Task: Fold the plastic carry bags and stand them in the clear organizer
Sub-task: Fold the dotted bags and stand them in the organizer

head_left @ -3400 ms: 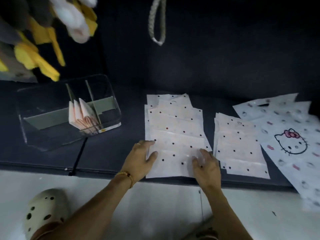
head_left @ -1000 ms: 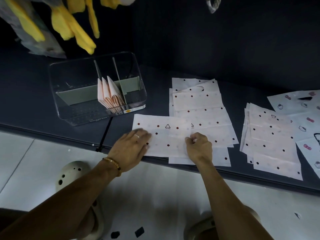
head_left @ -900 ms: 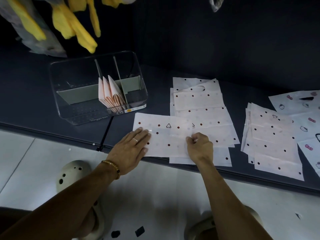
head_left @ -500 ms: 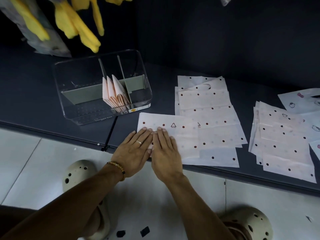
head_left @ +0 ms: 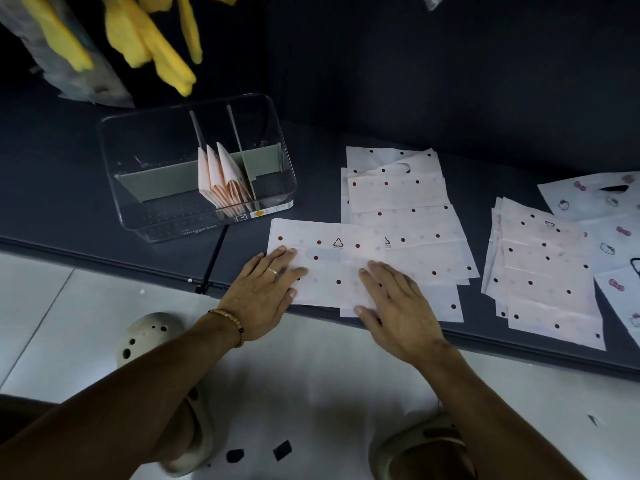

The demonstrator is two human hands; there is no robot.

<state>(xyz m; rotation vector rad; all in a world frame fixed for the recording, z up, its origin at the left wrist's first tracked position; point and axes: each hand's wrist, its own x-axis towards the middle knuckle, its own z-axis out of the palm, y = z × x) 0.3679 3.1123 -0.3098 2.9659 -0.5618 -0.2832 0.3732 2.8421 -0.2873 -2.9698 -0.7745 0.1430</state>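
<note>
Starting at the far left, the clear organizer (head_left: 199,168) sits on the dark table (head_left: 69,188) with a few folded bags (head_left: 221,176) standing in its middle compartment, so that is where this one should end up. Just right of it, at the table's near edge, lies the dotted carry bag (head_left: 329,261) you are working on, partly overlapping the pile of flat bags (head_left: 401,202). Your left hand (head_left: 261,299) lies flat on its left end, fingers straight and close together; your right hand (head_left: 398,306) presses the right part, fingers straight and slightly spread. Neither is gripping anything. To do this well, I'd smooth outward from the centre to push the air out, keep the long edges square, then crease firmly before the next fold; slack plastic will likely spring open. Further right, a second stack (head_left: 543,271) and printed bags (head_left: 609,230) wait.
</note>
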